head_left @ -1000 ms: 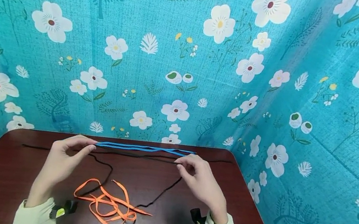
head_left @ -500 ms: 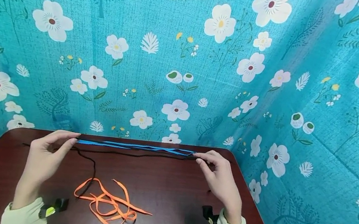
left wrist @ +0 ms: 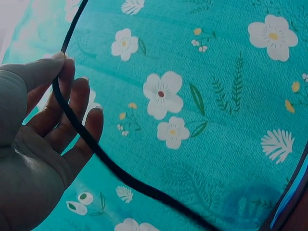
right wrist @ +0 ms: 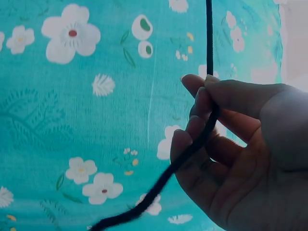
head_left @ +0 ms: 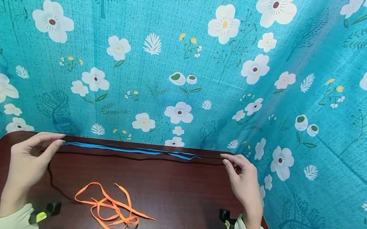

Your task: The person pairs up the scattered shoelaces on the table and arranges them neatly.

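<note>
In the head view a black shoelace (head_left: 210,158) stretches between my two hands near the table's far edge. My left hand (head_left: 28,161) pinches it between thumb and index finger at the far left, and its loose tail hangs toward the tabletop. In the left wrist view this black lace (left wrist: 125,178) runs down past the other fingers. My right hand (head_left: 244,185) pinches the other end at the far right; the right wrist view shows the lace (right wrist: 154,192) drooping below the pinch. Blue shoelaces (head_left: 148,152) lie lengthwise just by the stretched lace, with another black strand (head_left: 139,158) in front of them.
An orange shoelace (head_left: 142,215) lies in a loose tangle on the dark red-brown table (head_left: 174,194), nearer the person. A floral teal cloth (head_left: 145,83) hangs behind the table and along its right side. A small black camera mount sits on each wrist.
Both hands have moved apart, left hand leftward and right hand rightward, drawing the black lace out straight. Its slack has come off the orange tangle. The orange lace has stayed put.
</note>
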The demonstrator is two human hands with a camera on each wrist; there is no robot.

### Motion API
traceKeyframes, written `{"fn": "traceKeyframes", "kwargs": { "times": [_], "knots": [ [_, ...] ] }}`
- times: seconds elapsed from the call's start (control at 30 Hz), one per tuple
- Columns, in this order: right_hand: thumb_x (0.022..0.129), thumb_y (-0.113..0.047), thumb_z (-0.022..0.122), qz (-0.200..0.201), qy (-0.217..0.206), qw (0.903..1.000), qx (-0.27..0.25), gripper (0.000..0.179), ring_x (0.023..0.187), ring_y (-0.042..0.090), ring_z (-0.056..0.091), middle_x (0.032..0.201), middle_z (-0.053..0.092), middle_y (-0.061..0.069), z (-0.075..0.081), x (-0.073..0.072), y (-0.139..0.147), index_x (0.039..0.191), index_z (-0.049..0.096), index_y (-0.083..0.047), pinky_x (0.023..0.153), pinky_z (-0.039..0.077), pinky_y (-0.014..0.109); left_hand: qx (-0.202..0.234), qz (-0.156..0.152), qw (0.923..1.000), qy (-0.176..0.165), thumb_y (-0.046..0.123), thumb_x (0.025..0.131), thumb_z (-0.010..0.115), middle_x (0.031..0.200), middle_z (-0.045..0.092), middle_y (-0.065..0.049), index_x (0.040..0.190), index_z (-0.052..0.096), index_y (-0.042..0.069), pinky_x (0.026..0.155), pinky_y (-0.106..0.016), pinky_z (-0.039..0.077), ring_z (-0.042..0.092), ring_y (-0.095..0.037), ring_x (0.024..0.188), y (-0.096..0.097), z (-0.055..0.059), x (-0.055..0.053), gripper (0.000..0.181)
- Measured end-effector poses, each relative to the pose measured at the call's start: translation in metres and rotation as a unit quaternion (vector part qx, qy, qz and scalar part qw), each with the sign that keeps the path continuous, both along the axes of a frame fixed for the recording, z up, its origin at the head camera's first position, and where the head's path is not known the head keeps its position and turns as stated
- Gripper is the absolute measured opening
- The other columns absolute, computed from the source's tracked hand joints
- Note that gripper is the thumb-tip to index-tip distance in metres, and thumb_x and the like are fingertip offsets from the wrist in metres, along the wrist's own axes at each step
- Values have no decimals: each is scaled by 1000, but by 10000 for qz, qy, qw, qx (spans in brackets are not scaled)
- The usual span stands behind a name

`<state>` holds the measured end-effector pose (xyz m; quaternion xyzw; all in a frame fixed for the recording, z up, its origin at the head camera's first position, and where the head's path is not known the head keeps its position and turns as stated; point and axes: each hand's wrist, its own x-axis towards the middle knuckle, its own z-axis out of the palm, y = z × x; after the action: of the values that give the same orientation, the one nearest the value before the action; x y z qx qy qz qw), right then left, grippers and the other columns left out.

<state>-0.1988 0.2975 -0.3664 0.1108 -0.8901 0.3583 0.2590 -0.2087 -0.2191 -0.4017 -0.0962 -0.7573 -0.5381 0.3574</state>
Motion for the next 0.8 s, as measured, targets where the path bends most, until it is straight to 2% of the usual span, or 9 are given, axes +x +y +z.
{"fn": "traceKeyframes", "kwargs": {
  "times": [0.2, 0.4, 0.6, 0.8],
  "knots": [
    [103, -15, 62, -141, -20, 9999, 4, 20, 67, 18, 49, 91, 66, 5, -3, 1, 13, 117, 75, -12, 60, 42, 29, 182, 211, 9995, 123, -12, 88, 70, 94, 73, 12, 108, 73, -10, 61, -12, 44, 60, -4, 71, -12, -5, 0, 20],
    [104, -18, 59, -340, -79, 9994, 51, 23, 83, 15, 56, 110, 71, 10, -2, 4, 23, 120, 74, -11, 68, 45, 28, 370, 545, 9978, 32, -9, 89, 72, 92, 72, 15, 108, 74, -10, 59, -13, 43, 57, -5, 70, -21, -5, 4, 20],
    [105, -21, 57, -702, -80, 9975, 48, 25, 93, 9, 56, 115, 71, 10, -4, 3, 33, 120, 74, -11, 75, 47, 23, 554, 781, 9954, -90, -7, 90, 72, 95, 73, 15, 111, 74, -9, 65, -11, 47, 61, -3, 75, -30, -5, 6, 21],
    [106, -22, 56, -887, -194, 9958, -132, 26, 86, 13, 55, 116, 70, 12, -6, 2, 42, 121, 74, -9, 69, 47, 27, 934, 858, 9919, -26, -8, 89, 71, 97, 75, 10, 110, 72, -13, 71, -11, 50, 66, -5, 80, -42, -10, 7, 22]
  ]
}}
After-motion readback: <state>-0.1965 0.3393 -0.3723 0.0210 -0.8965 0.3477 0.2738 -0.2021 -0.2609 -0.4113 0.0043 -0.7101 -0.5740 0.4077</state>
